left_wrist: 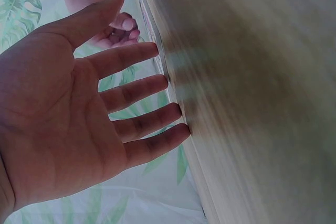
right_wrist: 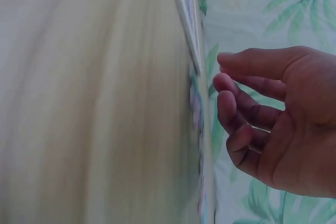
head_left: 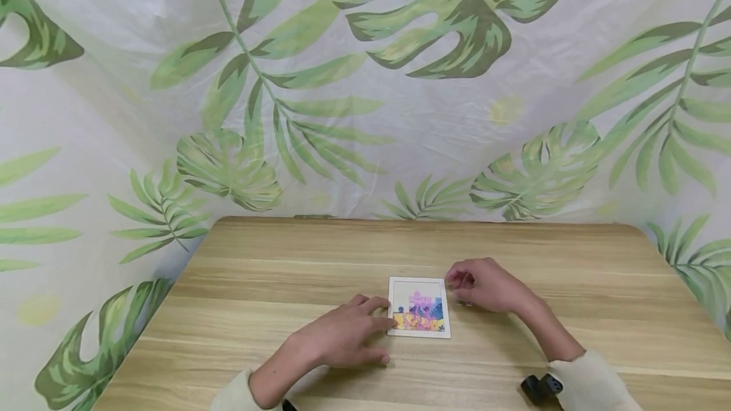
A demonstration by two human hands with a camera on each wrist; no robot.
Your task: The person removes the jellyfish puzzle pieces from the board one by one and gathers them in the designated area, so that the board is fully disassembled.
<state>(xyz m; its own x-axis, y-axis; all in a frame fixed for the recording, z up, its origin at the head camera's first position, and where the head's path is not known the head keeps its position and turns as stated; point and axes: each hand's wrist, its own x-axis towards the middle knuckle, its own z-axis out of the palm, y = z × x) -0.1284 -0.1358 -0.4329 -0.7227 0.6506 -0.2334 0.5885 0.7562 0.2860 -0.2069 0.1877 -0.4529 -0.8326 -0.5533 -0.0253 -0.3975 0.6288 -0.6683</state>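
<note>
A small jigsaw puzzle in a white frame (head_left: 419, 333) lies flat on the wooden table. Its lower part is filled with pink, blue and yellow pieces; the upper part shows pale backing. My left hand (head_left: 351, 332) is spread at the frame's left side, with fingertips right at its edge, as the left wrist view (left_wrist: 63, 114) also shows. Just right of the frame, my right hand (head_left: 485, 285) hovers with loosely curled fingers. In the right wrist view, nothing shows between its fingers (right_wrist: 252, 111). Loose puzzle pieces (right_wrist: 195, 103) lie on the table beneath it, partly hidden by the hand in the head view.
The wooden table (head_left: 285, 252) reaches back to a pale cloth backdrop (head_left: 422, 119) printed with green leaves. A small black device (head_left: 541, 389) sits at the right sleeve (head_left: 591, 382).
</note>
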